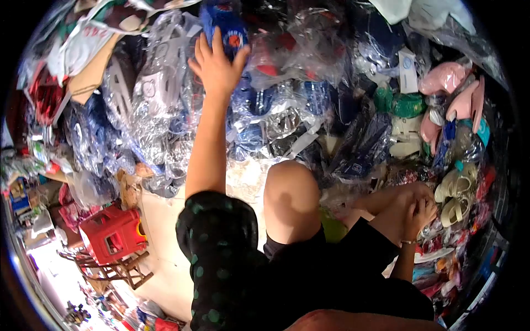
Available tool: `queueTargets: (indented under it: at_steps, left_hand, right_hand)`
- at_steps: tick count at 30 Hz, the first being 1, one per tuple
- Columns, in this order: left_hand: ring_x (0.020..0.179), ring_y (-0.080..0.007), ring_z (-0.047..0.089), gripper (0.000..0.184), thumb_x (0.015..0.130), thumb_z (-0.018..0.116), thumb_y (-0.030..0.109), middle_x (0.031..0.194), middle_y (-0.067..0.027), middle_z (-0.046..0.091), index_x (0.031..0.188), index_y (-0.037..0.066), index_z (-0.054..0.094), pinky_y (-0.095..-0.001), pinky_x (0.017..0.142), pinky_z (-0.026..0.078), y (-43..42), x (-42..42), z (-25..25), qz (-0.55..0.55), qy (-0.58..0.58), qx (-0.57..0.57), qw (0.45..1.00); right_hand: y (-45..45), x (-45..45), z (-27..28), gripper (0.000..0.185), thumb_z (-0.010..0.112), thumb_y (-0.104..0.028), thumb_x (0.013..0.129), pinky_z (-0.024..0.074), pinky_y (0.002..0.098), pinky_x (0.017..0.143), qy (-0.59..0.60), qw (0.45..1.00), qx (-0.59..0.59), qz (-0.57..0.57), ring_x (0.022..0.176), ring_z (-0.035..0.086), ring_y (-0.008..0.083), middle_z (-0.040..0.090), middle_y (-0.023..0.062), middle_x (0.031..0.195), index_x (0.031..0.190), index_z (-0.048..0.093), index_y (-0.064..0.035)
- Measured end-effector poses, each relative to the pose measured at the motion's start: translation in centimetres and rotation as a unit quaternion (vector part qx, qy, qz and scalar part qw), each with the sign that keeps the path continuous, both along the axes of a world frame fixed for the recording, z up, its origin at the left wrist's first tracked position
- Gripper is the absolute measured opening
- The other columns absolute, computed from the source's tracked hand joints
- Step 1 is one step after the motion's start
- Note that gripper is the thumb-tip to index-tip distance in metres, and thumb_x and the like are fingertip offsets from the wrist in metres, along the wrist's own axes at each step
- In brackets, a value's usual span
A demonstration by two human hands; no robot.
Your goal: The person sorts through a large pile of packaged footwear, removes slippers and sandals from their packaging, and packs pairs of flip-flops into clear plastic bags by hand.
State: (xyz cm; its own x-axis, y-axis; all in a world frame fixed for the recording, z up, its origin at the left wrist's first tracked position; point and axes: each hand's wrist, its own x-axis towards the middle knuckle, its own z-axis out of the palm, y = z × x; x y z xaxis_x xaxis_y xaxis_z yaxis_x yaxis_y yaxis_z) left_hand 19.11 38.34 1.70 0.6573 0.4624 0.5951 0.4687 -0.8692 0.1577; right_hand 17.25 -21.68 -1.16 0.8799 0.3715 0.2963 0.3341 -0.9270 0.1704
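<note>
My left hand (pixel 217 69) reaches out to the top of the pile, its fingers spread and the thumb apart. Beneath and just beyond the fingers lies a blue item in clear plastic wrap (pixel 234 39) with a round red-and-white mark, probably footwear. Whether the fingertips press on it, I cannot tell. To the left of that hand are pale slippers in clear bags (pixel 157 83). My right hand (pixel 422 212), with a bracelet at the wrist, rests on my bent knee, fingers laid over it and nothing held. Beside it sit cream clogs (pixel 455 193).
Bagged dark blue footwear (pixel 359 149) is heaped in front of me. Pink slippers (pixel 466 102) and a green wrapped pair (pixel 407 105) lie at the right. A red plastic stool (pixel 113 234) and a small wooden chair (pixel 118 270) stand at the left on the tiled floor (pixel 165 237).
</note>
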Motion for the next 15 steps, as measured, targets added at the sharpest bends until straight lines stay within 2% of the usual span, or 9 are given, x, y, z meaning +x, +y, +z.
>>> queueTargets:
  at_steps: [2,3,4,6,8,10,11,12,15]
  left_hand:
    - [0.129,-0.0382,0.022,0.092,0.067,0.068,0.048,0.141,-0.0244,0.016,0.140,0.020,0.020,-0.0653,0.092,0.023,-2.7,-2.2,-1.9,0.014,0.124,-0.019,0.992]
    - [0.130,-0.0383,0.021,0.094,0.067,0.070,0.043,0.143,-0.0237,0.011,0.141,0.021,0.015,-0.0620,0.094,0.025,-2.5,-3.1,-3.5,0.020,0.133,-0.026,0.991]
    - [0.129,-0.0384,0.023,0.094,0.068,0.071,0.039,0.142,-0.0248,0.013,0.141,0.023,0.014,-0.0579,0.096,0.027,-1.8,-3.7,-4.4,0.033,0.112,-0.061,0.991]
    - [0.126,-0.0389,0.029,0.093,0.069,0.070,0.038,0.141,-0.0259,0.015,0.141,0.024,0.012,-0.0536,0.097,0.029,-0.4,-4.1,-4.9,0.034,0.108,-0.069,0.991]
    - [0.120,-0.0402,0.037,0.092,0.070,0.070,0.036,0.140,-0.0262,0.018,0.140,0.025,0.012,-0.0529,0.096,0.030,0.0,-3.5,-4.3,0.035,0.127,-0.041,0.990]
    - [0.121,-0.0414,0.035,0.090,0.070,0.070,0.033,0.139,-0.0271,0.020,0.140,0.028,0.013,-0.0529,0.097,0.028,-0.1,-2.9,-3.7,0.030,0.108,-0.042,0.993]
    - [0.125,-0.0420,0.026,0.090,0.072,0.069,0.029,0.138,-0.0294,0.018,0.141,0.020,0.010,-0.0565,0.100,0.021,-0.7,-2.8,-3.2,0.028,0.120,-0.062,0.991]
    - [0.125,-0.0420,0.026,0.090,0.072,0.069,0.029,0.138,-0.0294,0.018,0.141,0.020,0.010,-0.0565,0.100,0.021,-1.6,-3.2,-3.3,0.029,0.120,-0.060,0.990]
    - [0.129,-0.0396,0.020,0.087,0.076,0.066,0.028,0.137,-0.0297,0.018,0.138,0.004,0.010,-0.0525,0.103,0.017,-4.8,-6.2,-5.9,0.003,-0.121,-0.081,0.989]
  right_hand:
    - [0.1,0.1,-0.3,0.024,0.054,-0.023,0.077,0.0335,0.0443,0.076,-0.016,1.000,0.003,0.009,0.095,0.044,0.0328,0.049,0.0132,0.102,0.096,0.058,-0.0091]
    - [0.0,0.1,-0.3,0.024,0.056,-0.021,0.077,0.0333,0.0440,0.079,0.005,1.000,-0.001,-0.003,0.097,0.044,0.0336,0.050,0.0133,0.105,0.096,0.058,-0.0073]
    - [-0.2,0.3,-0.2,0.023,0.057,-0.018,0.076,0.0331,0.0436,0.082,0.026,1.000,-0.006,-0.013,0.100,0.045,0.0343,0.051,0.0134,0.108,0.095,0.058,-0.0055]
    - [-0.9,0.9,-0.8,0.025,0.056,-0.024,0.075,0.0327,0.0433,0.074,-0.016,0.999,-0.011,0.040,0.093,0.044,0.0324,0.049,0.0124,0.100,0.095,0.057,-0.0090]
    - [-0.6,0.9,-0.7,0.024,0.056,-0.024,0.075,0.0323,0.0437,0.075,-0.010,0.999,0.011,0.036,0.092,0.044,0.0319,0.050,0.0116,0.101,0.094,0.057,-0.0091]
    - [0.1,0.6,-0.3,0.024,0.056,-0.024,0.075,0.0318,0.0437,0.076,0.000,0.999,0.025,0.020,0.093,0.045,0.0312,0.051,0.0117,0.102,0.092,0.058,-0.0081]
    - [0.2,0.5,-0.1,0.024,0.056,-0.024,0.075,0.0318,0.0436,0.076,-0.001,0.999,0.033,0.020,0.093,0.045,0.0309,0.051,0.0115,0.102,0.093,0.058,-0.0085]
    - [0.3,0.5,0.0,0.023,0.057,-0.024,0.075,0.0317,0.0434,0.077,-0.004,0.999,0.040,0.019,0.094,0.045,0.0305,0.052,0.0112,0.103,0.093,0.059,-0.0089]
    - [0.2,0.0,0.1,0.023,0.057,-0.022,0.075,0.0318,0.0427,0.079,-0.001,1.000,0.030,0.000,0.096,0.045,0.0299,0.053,0.0095,0.104,0.095,0.060,-0.0107]
